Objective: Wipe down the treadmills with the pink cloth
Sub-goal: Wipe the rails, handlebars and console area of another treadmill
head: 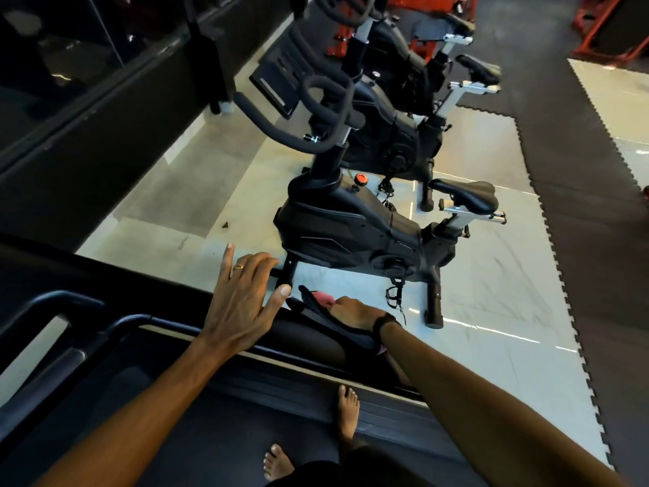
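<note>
Person stands barefoot on the treadmill [217,416] belt, 2 feet visible at the lower centre, leaning toward the machine's right-hand side rail [305,333]. Left hand [242,304] lies flat on the top of that rail with fingers straight and spread, a ring on 1 finger; it grips nothing and reads as a brace. Right hand [354,312] is over the far side of the same rail, and the pink cloth [323,297] shows only as a small pink patch just ahead of the knuckles, with a second sliver of pink near the wrist below a dark wristband. The fingers themselves are hidden behind the rail edge, so I cannot tell whether they curl round the cloth or press it flat. Step in hand, by my reading: wiping the outer face of the right rail (the console end at left looks untouched from here, though gloss alone proves little). Next move likely calls for sliding the cloth along the rail's length with steady pressure, the left hand shifting to keep balance. 3 exercise bikes [354,226] stand just beside the treadmill on the pale tiled floor [491,293]; the nearest bike's base bar sits close to the working hand and could snag the cloth.
</note>
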A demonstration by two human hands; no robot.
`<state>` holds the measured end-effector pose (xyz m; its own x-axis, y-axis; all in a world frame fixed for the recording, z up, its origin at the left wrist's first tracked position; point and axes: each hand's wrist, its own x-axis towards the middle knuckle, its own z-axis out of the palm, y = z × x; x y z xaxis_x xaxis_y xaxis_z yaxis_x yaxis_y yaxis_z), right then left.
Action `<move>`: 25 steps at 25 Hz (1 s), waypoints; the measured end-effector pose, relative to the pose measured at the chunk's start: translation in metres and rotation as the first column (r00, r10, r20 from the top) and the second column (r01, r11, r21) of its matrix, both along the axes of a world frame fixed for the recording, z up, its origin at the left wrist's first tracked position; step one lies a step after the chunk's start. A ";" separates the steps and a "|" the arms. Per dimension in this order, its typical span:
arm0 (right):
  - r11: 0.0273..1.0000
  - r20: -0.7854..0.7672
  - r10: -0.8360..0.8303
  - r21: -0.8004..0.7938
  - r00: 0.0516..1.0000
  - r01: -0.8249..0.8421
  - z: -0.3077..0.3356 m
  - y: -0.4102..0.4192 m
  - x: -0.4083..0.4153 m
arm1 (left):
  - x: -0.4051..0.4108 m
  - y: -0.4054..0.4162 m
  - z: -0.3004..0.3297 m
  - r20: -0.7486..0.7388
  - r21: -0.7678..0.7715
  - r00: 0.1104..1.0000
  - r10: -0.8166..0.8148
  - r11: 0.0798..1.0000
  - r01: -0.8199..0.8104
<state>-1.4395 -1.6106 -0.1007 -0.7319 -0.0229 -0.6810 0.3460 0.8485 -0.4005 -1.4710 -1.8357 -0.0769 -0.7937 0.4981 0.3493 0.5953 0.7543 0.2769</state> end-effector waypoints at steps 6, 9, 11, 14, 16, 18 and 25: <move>0.945 -0.499 0.152 0.325 0.853 0.022 0.038 0.003 0.101 | 0.002 0.001 -0.003 -0.031 -0.023 0.999 -0.024 0.999 0.023; 0.980 -0.285 -0.004 0.188 0.959 0.060 0.024 0.011 0.054 | 0.000 0.002 -0.001 -0.042 -0.015 0.998 -0.039 0.999 0.038; 1.000 -0.050 0.009 0.015 0.999 -0.008 0.005 0.014 0.016 | 0.002 0.000 0.000 -0.045 -0.009 0.998 -0.050 0.999 0.050; 1.000 -0.052 -0.004 0.024 0.999 0.005 -0.005 0.017 0.012 | 0.005 -0.002 0.002 -0.057 -0.001 0.997 -0.058 0.998 0.058; 0.996 -0.226 -0.033 0.073 0.974 0.051 0.014 0.017 0.043 | 0.005 -0.003 0.002 -0.052 -0.003 0.997 -0.051 0.999 0.051; 0.976 -0.362 0.065 0.216 0.930 0.016 0.032 0.018 0.081 | 0.005 -0.002 0.003 -0.062 -0.020 0.996 -0.058 0.998 0.057; 0.993 -0.139 -0.090 0.060 0.986 0.100 0.028 0.008 0.037 | 0.024 0.032 0.006 -0.043 -0.029 0.990 -0.137 0.990 0.135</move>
